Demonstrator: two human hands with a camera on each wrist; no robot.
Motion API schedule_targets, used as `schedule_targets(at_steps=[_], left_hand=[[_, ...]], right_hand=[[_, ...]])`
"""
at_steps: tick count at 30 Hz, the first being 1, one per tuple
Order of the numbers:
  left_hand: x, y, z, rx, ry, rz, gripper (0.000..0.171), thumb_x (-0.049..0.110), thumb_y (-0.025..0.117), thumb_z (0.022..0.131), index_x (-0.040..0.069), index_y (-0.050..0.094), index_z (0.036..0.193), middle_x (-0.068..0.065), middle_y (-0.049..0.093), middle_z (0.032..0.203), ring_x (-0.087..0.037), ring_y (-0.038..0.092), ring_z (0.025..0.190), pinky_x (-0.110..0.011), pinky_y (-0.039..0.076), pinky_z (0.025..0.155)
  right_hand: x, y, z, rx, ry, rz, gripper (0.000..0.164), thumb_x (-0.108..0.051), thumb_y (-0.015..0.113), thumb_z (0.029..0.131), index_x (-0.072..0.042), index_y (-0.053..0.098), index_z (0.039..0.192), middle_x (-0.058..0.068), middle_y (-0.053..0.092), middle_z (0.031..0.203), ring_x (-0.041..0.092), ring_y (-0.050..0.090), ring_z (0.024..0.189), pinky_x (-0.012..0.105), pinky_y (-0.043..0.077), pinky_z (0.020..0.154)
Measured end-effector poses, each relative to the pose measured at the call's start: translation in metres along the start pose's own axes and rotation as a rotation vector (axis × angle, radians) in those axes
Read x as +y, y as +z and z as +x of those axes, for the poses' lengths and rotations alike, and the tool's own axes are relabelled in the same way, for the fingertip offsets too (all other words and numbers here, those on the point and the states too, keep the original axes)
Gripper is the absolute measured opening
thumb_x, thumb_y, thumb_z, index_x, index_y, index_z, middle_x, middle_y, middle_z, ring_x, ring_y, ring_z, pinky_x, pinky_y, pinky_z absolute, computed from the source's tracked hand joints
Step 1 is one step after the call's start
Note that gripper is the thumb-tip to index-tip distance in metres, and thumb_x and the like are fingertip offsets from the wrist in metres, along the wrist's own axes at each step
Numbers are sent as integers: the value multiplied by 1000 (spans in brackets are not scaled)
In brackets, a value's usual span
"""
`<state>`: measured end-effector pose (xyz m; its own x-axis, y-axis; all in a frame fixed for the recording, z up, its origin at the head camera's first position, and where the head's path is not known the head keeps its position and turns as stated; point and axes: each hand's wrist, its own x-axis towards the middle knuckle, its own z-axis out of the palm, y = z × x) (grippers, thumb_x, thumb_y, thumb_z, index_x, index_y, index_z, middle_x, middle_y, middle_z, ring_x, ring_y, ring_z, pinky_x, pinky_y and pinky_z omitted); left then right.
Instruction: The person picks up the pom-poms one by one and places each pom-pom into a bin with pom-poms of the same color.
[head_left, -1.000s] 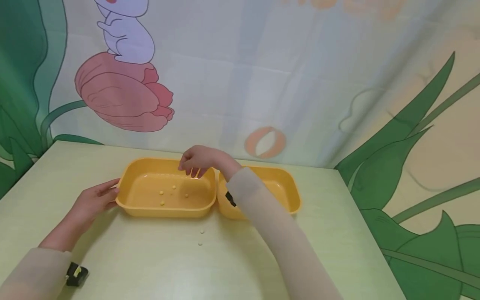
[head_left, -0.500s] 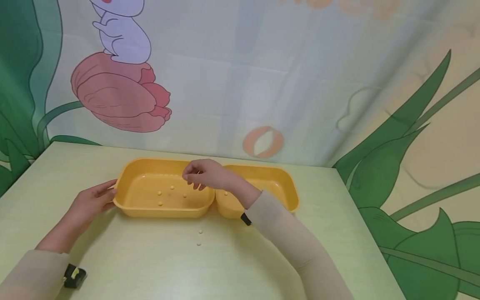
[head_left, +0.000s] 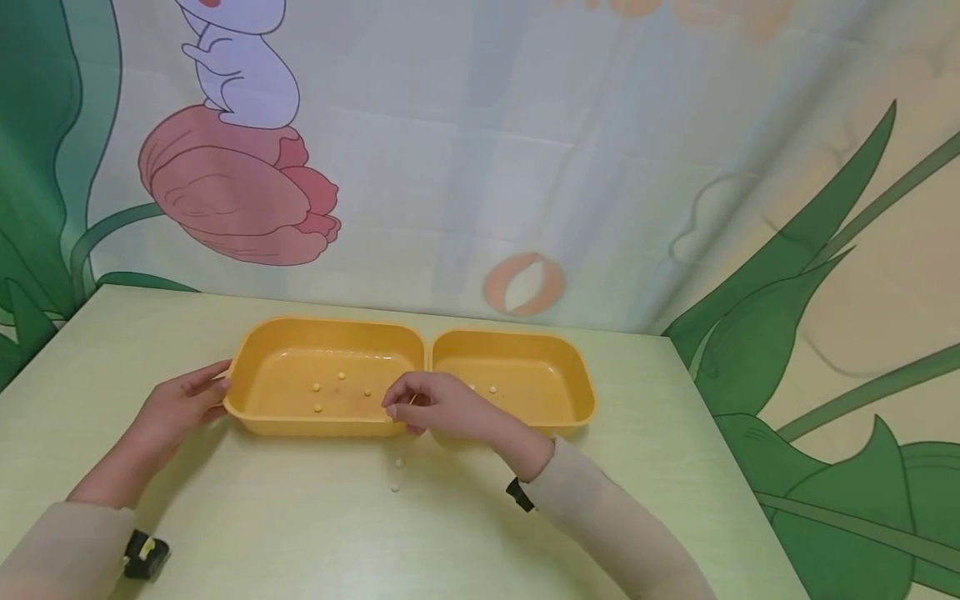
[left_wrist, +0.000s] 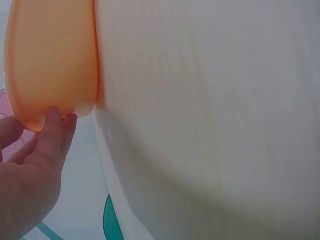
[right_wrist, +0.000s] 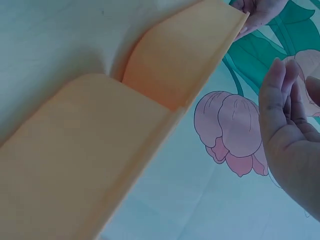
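Observation:
My left hand (head_left: 176, 406) holds the left end of the left yellow tray (head_left: 322, 427). In the left wrist view, its fingers (left_wrist: 50, 132) lie against the tray's outer wall and its thumb is at the rim. My right hand (head_left: 442, 404) hovers over the near inner corners of the two trays, partly covering the right yellow tray (head_left: 551, 392). The right wrist view shows a gap between its thumb and its bent fingers (right_wrist: 274, 100), with nothing visible there. Several small yellowish pellets (head_left: 317, 408) lie in the left tray. Two whitish pellets (head_left: 492, 389) show in the right one.
Two pale pellets (head_left: 395, 488) lie on the light table (head_left: 315, 525) in front of the trays. Behind the table hangs a printed cloth (head_left: 420, 167) with a tulip and leaves. Each wrist wears a black device (head_left: 145, 556).
My right hand has come from above the left tray toward me and slightly right, uncovering more of the right tray and its pellets. My left hand stays at the left tray's end.

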<state>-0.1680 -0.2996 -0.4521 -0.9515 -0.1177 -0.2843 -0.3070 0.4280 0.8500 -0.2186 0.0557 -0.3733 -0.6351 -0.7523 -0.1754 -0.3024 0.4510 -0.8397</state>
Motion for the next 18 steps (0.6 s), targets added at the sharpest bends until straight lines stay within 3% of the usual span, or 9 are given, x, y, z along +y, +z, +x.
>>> schedule_targets(at_steps=[3,5,6,8,9,12,14,18], left_hand=[[1,1,-1,-4,-12,-4,63,35,36,112,0,20,161,-35,32,160,-44,51,138,-34,53,99],[1,1,-1,-6,-15,-9,62,35,36,112,0,19,162,-35,31,160,-47,44,143,-34,53,100],[1,1,-1,-6,-14,-9,62,34,36,112,0,19,162,-35,31,160,-46,48,140,-34,53,100],[1,0,-1,-3,-3,-7,62,34,36,112,-1,20,161,-36,32,160,-37,59,130,-34,53,99],[1,0,-2,-2,2,-7,62,33,37,112,-1,20,161,-36,32,159,-25,66,121,-33,54,99],[1,-1,-2,-1,17,-7,62,32,38,112,-2,21,161,-37,33,158,7,62,98,-32,55,97],[0,-1,-2,-2,20,-10,62,33,38,112,-2,22,160,-37,33,158,18,54,91,-31,56,96],[0,0,-2,-3,24,-17,62,32,38,112,-2,22,160,-37,33,158,20,52,89,-30,57,96]], right_hand=[[4,6,-8,6,19,3,18,-14,61,102,-3,67,115,20,69,101,18,63,76,32,64,76],[8,9,-11,9,23,1,19,-13,62,102,-2,67,116,16,68,99,18,63,76,42,65,79],[11,11,-13,7,25,2,19,-12,62,101,-1,67,116,14,68,98,18,63,76,45,65,80],[16,15,-16,-3,25,-2,20,-11,63,101,0,67,116,13,68,98,16,63,75,48,64,80],[19,17,-17,-8,26,-4,21,-11,63,100,0,67,117,11,68,98,15,62,75,48,64,79],[26,23,-21,-27,35,-10,20,-12,64,100,-1,68,116,9,68,96,10,60,73,43,65,76],[30,27,-23,-32,47,-22,18,-13,65,100,-3,69,114,7,68,96,7,60,72,37,64,72],[38,35,-25,-29,59,-49,13,-12,67,98,-6,70,109,6,70,95,4,59,72,20,58,65]])
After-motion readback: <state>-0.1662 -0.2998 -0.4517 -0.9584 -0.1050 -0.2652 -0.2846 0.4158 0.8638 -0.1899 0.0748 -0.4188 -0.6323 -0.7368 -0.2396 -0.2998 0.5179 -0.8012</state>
